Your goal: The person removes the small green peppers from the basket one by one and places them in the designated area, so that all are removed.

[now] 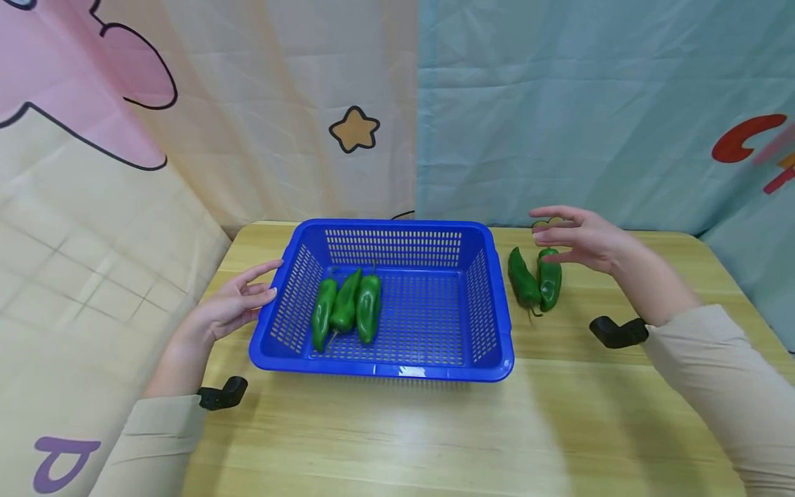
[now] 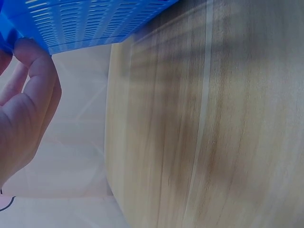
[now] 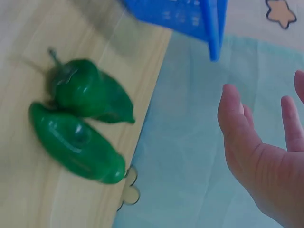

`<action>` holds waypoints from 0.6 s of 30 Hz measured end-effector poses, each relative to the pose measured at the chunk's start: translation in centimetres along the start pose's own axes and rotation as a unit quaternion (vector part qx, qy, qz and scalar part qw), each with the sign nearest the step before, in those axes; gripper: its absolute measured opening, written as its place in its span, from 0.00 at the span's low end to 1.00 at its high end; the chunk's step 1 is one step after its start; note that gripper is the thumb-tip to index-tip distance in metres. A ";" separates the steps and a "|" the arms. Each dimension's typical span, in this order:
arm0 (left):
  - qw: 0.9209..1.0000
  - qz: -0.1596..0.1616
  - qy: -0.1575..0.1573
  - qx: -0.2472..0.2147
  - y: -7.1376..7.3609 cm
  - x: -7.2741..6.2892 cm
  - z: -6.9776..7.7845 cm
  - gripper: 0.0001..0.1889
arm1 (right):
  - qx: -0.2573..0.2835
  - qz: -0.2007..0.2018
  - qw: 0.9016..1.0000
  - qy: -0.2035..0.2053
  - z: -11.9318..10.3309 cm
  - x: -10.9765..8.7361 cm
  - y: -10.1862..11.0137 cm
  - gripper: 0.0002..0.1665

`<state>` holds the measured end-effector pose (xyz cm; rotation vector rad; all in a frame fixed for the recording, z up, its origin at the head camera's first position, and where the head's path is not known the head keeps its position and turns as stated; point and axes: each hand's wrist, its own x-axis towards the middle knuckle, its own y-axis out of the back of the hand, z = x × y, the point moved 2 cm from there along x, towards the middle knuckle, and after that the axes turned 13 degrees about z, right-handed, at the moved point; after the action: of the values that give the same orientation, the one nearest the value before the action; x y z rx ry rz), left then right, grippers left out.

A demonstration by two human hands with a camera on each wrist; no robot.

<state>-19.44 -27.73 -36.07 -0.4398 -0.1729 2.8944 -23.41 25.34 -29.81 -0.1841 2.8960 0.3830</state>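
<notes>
A blue plastic basket [image 1: 385,371] with slotted walls sits on the table. Three green peppers lie side by side in its left half, the rightmost pepper [image 1: 369,309] nearest the middle. At the left rim, the fingertips of my left hand [image 1: 232,304] touch the basket's outer edge, fingers extended. My right hand [image 1: 586,241] hovers with spread fingers above two more green peppers to the right of the basket, holding nothing. One pepper [image 3: 78,147] lies alongside the other pepper [image 3: 92,92] on the wood, both below the hand and apart from it.
The light wooden table [image 1: 397,442] ends at the back against hanging printed curtains [image 1: 553,110]. Another curtain [image 1: 81,276] runs along the left side. Black wrist cameras stick out from both sleeves, one camera [image 1: 617,333] close over the table at right.
</notes>
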 end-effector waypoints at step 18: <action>1.000 0.003 0.002 0.016 0.0 0.0 0.3 0.29 | 0.011 -0.086 0.996 0.017 -4.6 0.3 -8.0 0.33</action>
<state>-19.49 -27.75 -35.78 -0.4407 -0.1253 2.8985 -23.38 16.37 -27.44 -0.4380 2.8872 0.3216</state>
